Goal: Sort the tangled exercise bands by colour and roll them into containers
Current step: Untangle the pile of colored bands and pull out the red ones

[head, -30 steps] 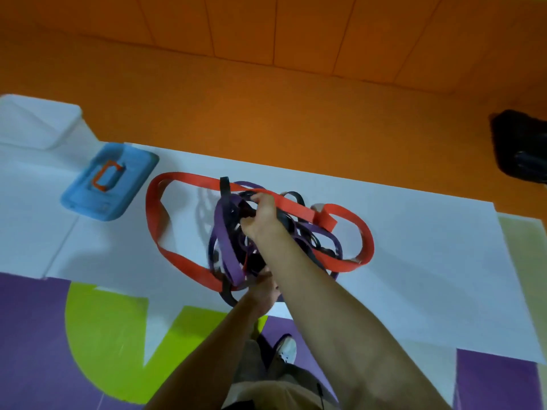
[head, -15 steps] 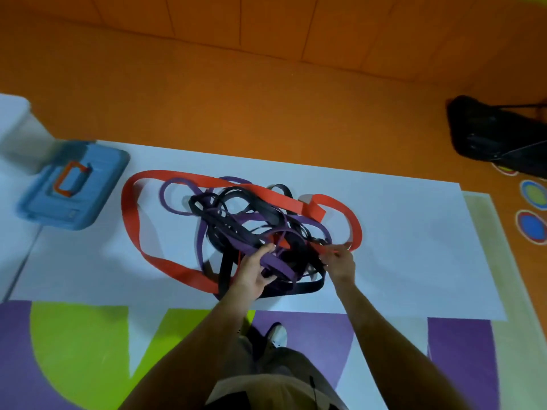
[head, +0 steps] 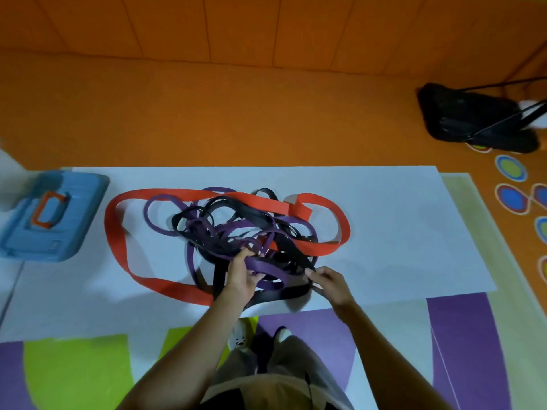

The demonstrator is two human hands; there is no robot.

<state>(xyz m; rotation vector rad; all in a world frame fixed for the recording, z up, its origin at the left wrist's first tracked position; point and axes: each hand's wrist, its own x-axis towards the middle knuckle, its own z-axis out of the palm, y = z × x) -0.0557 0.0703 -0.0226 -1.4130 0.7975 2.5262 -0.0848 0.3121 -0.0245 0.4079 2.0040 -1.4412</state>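
the orange floor (head: pixel 236 119) ran back to an orange panelled wall, with a purple and green play mat (head: pixel 461 335) nearest the person and a black bag (head: pixel 473 122) well apart at the far right. a white sheet (head: pixel 408 232) lay flat on the floor, and the tangle of exercise bands (head: pixel 236 229) sat near its middle, not yet sorted. the red band (head: pixel 114 229) was the widest and longest, looping round the outside of the heap, so it looked the easiest to lift clear first, taken at its free outer loop on the left. the purple band (head: pixel 268 266) and the black band (head: pixel 284 294) were narrower and knotted through each other at the core. all looked light, soft and rubbery, likely to stretch and snag rather than slide, so pulling hard would probably tighten the knot. a blue container (head: pixel 26 238) with an orange handle stood at the sheet's left edge, apart from the bands. the left hand (head: pixel 239 276) had its fingers (head: pixel 247 255) curled round the purple band at the near side of the heap. the right hand (head: pixel 330 281) reached in beside it, and its fingers (head: pixel 310 273) seemed to pinch the black band, though blur made that hard to confirm.
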